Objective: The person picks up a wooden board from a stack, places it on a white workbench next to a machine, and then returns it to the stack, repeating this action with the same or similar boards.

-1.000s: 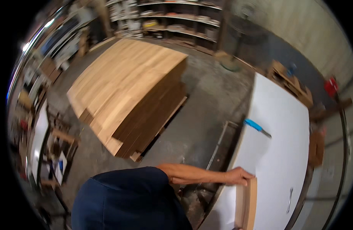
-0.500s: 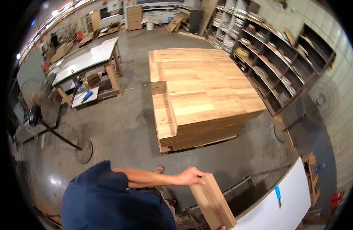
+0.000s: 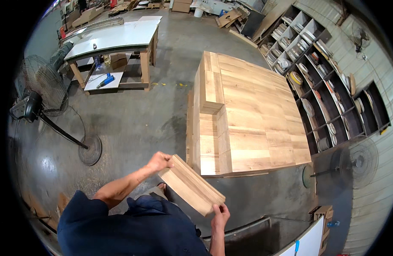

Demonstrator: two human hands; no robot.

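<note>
A short stack of wood-grain boards [image 3: 190,185] is held between my two hands, slanting from upper left to lower right. My left hand [image 3: 160,162] is closed on its upper left end. At the lower right end, my right hand [image 3: 220,216] grips the corner, thumb on top. Just beyond the boards stands a large block of stacked wood-grain boards [image 3: 264,115], level on top except for a lower, stepped-down strip along its left side. The boards in my hands are apart from that block.
A standing fan [image 3: 45,98] is at left, near a white-topped workbench [image 3: 115,40] with a blue tool [image 3: 106,80] on its lower shelf. Dark shelving [image 3: 333,98] with rolls lines the right wall, beside another fan [image 3: 358,162]. A white tabletop [image 3: 305,239] edges the lower right.
The boards have moved left and up, away from the white tabletop toward the big block. My right hand has come fully into view. The head view has turned left.
</note>
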